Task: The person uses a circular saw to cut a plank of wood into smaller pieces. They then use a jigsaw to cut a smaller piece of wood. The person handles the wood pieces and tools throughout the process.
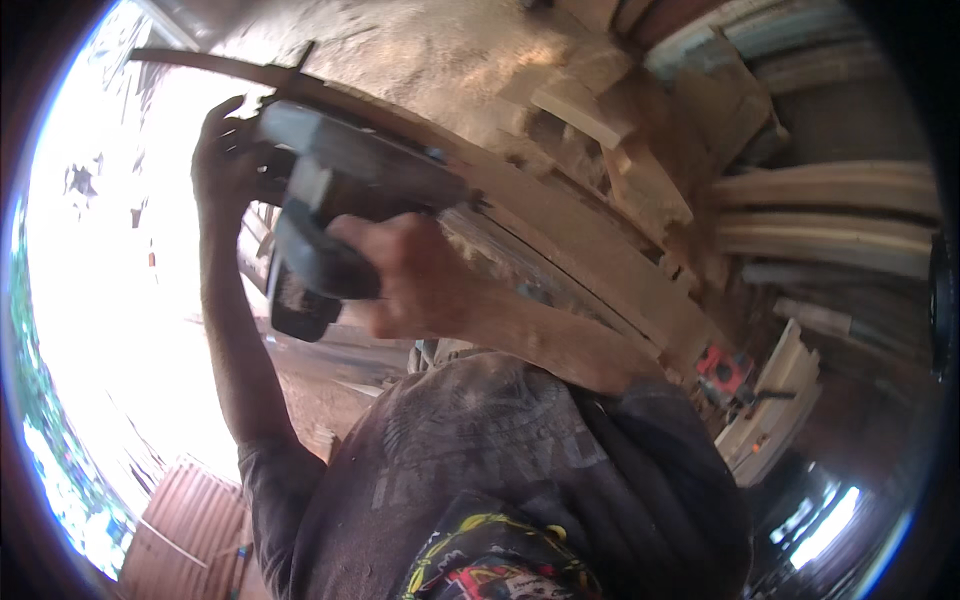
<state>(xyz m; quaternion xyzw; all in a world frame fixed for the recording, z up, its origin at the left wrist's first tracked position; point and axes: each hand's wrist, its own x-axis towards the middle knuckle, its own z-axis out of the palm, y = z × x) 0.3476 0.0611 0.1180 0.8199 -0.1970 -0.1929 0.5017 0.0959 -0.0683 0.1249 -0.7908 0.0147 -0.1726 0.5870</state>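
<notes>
A dark grey handheld power tool [370, 165], which looks like an electric planer, lies tilted along a long wooden board [570, 225]. My right hand [410, 270] is closed around its handle, the fingers slightly smeared by motion. At the tool's far left end, my left hand [225, 165] curls against its front, dark against the bright light. Part of its grip is hidden behind the tool. A thin dark bar [303, 62] sticks up by the tool's front end. The tool's underside is out of sight.
A red-and-black tool [725, 375] sits near the board's right end, beside a pale wood piece [775, 405]. Wood offcuts [590, 115] lie beyond the board, on dusty ground [400, 45]. Long planks [830, 215] are stacked at right, and reddish slats [185, 530] lie at lower left.
</notes>
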